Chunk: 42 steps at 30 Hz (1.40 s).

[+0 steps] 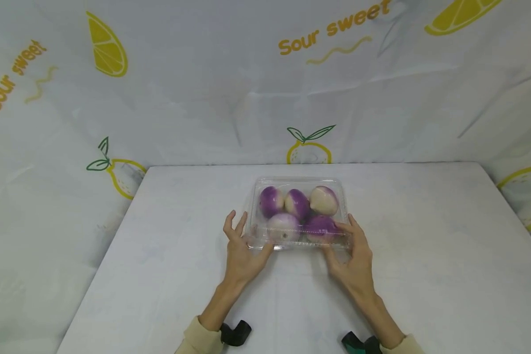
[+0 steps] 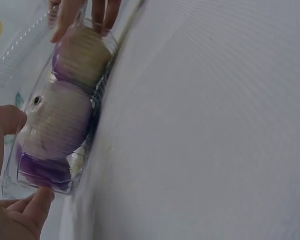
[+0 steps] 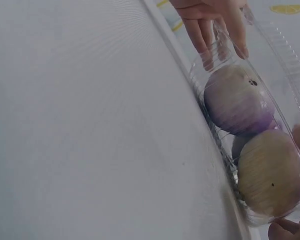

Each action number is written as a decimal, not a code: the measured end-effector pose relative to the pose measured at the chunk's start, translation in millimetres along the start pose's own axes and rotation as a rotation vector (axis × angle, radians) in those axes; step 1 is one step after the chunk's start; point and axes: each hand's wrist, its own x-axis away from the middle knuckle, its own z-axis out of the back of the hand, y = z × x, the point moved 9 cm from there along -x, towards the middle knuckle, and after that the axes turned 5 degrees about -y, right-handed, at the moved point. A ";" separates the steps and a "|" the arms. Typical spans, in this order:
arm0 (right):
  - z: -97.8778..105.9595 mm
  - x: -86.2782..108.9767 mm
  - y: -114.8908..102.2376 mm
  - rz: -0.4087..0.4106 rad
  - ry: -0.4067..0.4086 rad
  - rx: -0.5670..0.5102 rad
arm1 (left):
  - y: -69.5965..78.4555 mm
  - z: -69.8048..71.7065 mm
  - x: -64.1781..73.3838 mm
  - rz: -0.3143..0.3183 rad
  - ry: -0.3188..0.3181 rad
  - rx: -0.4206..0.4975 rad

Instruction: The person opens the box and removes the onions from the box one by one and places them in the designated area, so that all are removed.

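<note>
A clear plastic clamshell box [image 1: 298, 180] lies on the table, holding several purple-and-white turnips [image 1: 271, 201]. My left hand [image 1: 242, 263] grips its near left corner, thumb at the front edge and fingers along the left side. At the near right corner my right hand [image 1: 353, 260] holds the box, with the thumb at the front edge and a finger over the top. Both wrist views show the turnips [image 2: 60, 120] through the plastic, close to the tabletop. Whether the lid is fully latched, I cannot tell.
The table [image 1: 168, 290] has a plain white cover. Behind and beside it hangs a white sheet [image 1: 194, 88] printed with lemons and lettering. Dark wrist-worn devices [image 1: 236, 333] sit by both beige sleeves.
</note>
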 end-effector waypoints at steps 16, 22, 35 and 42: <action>3.5 -7.4 4.4 -0.060 0.040 0.074 | -17.9 -16.8 4.6 0.196 -0.169 0.008; 5.5 -9.7 4.5 -0.034 0.038 0.121 | -17.3 -15.9 0.2 0.161 -0.201 -0.053; 1.1 -16.1 7.9 -0.016 -0.064 0.102 | -9.9 -15.1 -14.9 0.015 -0.197 -0.108; 7.3 -22.8 0.9 0.101 -0.084 0.132 | -17.5 -17.8 -15.2 0.089 -0.221 -0.087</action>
